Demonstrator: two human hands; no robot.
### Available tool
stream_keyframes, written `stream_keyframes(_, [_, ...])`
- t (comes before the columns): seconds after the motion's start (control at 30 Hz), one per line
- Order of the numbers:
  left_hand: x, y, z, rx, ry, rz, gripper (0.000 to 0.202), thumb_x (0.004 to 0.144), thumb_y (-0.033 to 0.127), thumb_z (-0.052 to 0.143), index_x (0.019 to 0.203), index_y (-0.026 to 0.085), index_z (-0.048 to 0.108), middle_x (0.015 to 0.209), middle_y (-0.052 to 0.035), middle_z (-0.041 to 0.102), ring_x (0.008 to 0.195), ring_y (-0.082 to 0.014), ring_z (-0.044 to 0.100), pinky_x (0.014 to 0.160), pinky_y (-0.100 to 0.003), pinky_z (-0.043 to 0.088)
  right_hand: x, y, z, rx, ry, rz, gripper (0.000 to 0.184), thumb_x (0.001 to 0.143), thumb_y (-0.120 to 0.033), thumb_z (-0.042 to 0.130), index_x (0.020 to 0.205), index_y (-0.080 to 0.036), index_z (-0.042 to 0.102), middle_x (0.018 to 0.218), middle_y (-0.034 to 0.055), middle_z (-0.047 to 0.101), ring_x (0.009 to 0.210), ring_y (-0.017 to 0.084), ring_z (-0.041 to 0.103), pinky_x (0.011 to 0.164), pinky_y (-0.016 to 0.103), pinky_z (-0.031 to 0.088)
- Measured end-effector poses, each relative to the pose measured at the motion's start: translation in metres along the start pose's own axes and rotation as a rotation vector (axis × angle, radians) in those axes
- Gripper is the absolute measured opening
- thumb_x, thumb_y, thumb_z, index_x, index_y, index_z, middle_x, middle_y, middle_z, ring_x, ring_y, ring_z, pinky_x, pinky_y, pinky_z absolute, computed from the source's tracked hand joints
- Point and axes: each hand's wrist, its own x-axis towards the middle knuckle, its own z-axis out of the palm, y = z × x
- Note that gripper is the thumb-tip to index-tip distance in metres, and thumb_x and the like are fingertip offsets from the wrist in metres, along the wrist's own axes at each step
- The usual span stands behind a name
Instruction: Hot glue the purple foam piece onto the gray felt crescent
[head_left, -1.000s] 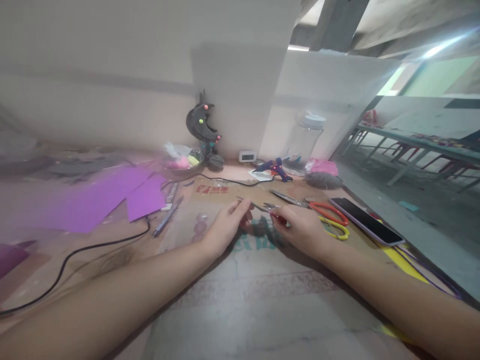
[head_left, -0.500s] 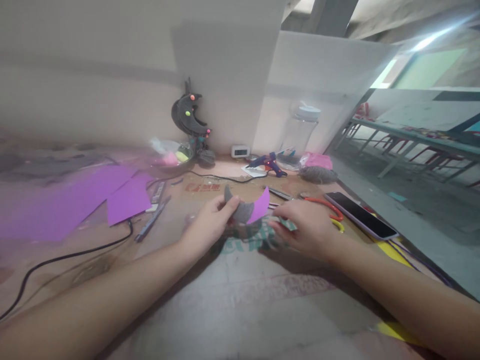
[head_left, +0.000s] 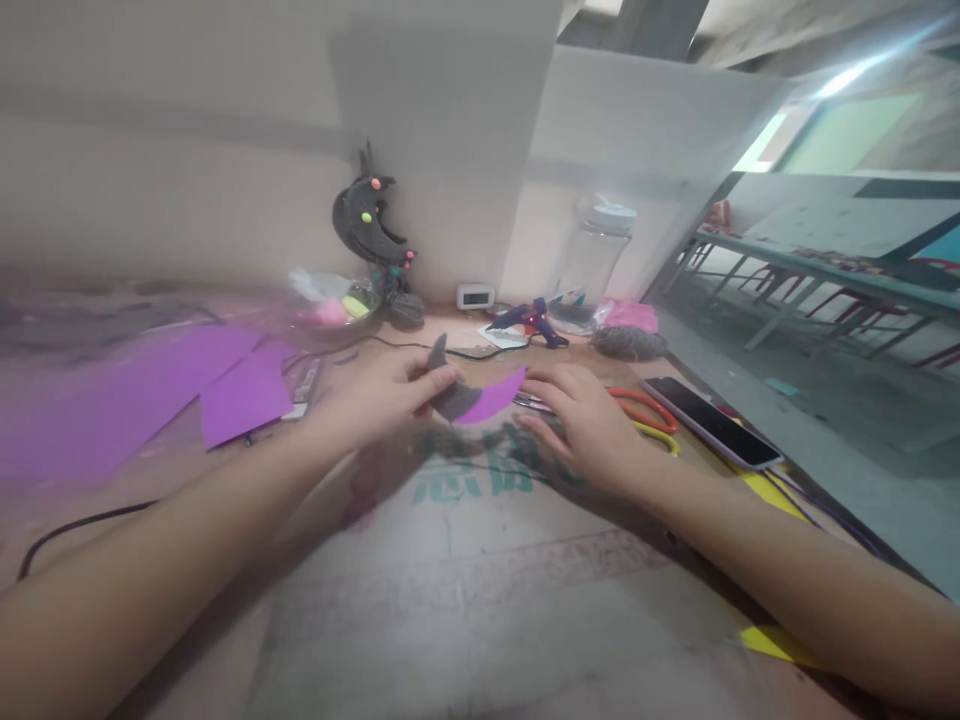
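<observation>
My left hand [head_left: 390,395] pinches a small curved grey piece [head_left: 459,403] between thumb and fingers, above the covered tabletop. A curved strip of purple paper [head_left: 499,398] extends from its right side toward a point. Close to that tip is my right hand [head_left: 581,415], its fingers parted and nothing visibly gripped; whether a fingertip touches the paper I cannot tell. Beyond the right hand lie scissors with orange handles [head_left: 646,405] and a yellow handle loop [head_left: 661,438], their blades partly hidden by the hand.
Purple sheets [head_left: 244,395] spread at left. Behind stand a dark crescent ornament [head_left: 367,222], a small digital clock [head_left: 475,297], a glue gun [head_left: 534,322] and a clear bottle [head_left: 596,260]. Grey yarn [head_left: 628,343] and a phone [head_left: 712,422] are at right, near the table edge.
My left hand has shifted slightly left and up with the grey and purple piece, which now lies flatter. My right hand has moved closer to the purple tip, fingers more extended.
</observation>
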Motion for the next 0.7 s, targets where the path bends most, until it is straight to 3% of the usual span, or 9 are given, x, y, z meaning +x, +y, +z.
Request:
stream_keyframes(0.1, [0.0,0.0,-0.003,0.027,-0.161,-0.004,0.031,0.077,0.05,0.063,0.073,0.02,0.068,0.057,0.0,0.061,0.055,-0.0163,0.055,0.051,-0.024,0.036,0.0,-0.008,-0.003,0.192,-0.037,0.07,0.028,0.095,-0.033,0.047,0.108,-0.014,0.063,0.112,0.014,0.066,0.107,0.026,0.057,0.093,0.043,0.043])
stream_keyframes(0.23, [-0.002,0.004,-0.002,0.019,-0.248,0.015,0.034,0.081,0.052,0.059,0.078,0.02,0.068,0.063,-0.0001,0.062,0.06,-0.016,0.057,0.053,-0.024,0.037,0.004,-0.014,-0.003,0.634,-0.085,0.447,0.022,0.09,-0.035,0.054,0.103,-0.019,0.062,0.095,0.0062,0.069,0.087,0.019,0.063,0.079,0.034,0.049])
stream_keyframes(0.3, [-0.002,0.006,0.002,-0.023,-0.227,0.026,0.033,0.083,0.051,0.057,0.082,0.02,0.068,0.068,0.0,0.063,0.061,-0.0151,0.056,0.054,-0.023,0.038,0.006,-0.014,-0.002,0.796,-0.097,0.585,0.021,0.085,-0.037,0.058,0.093,-0.018,0.063,0.082,0.0032,0.067,0.076,0.017,0.062,0.071,0.031,0.048])
stream_keyframes(0.43, [-0.004,0.005,0.015,-0.12,-0.08,0.023,0.03,0.085,0.048,0.055,0.083,0.021,0.068,0.07,0.0004,0.062,0.063,-0.0143,0.055,0.055,-0.023,0.036,0.008,-0.009,-0.001,0.877,-0.058,0.686,0.024,0.083,-0.04,0.059,0.071,-0.018,0.06,0.063,-0.0013,0.06,0.061,0.013,0.055,0.063,0.027,0.044])
stream_keyframes(0.57, [-0.009,0.001,0.029,-0.095,0.025,-0.01,0.035,0.086,0.043,0.054,0.06,0.019,0.057,0.057,0.0008,0.055,0.055,-0.0138,0.048,0.052,-0.025,0.032,0.006,0.003,0.001,0.912,-0.019,0.713,0.026,0.083,-0.043,0.061,0.075,-0.017,0.061,0.063,-0.0016,0.061,0.061,0.012,0.055,0.065,0.027,0.043])
stream_keyframes(0.7, [-0.008,-0.01,0.039,-0.184,0.03,-0.006,0.027,0.084,0.04,0.055,0.065,0.02,0.056,0.059,0.0016,0.056,0.056,-0.0143,0.05,0.053,-0.024,0.035,0.005,0.011,0.004,0.917,-0.149,0.699,0.027,0.083,-0.043,0.06,0.076,-0.017,0.062,0.062,-0.0024,0.059,0.06,0.012,0.054,0.062,0.026,0.041])
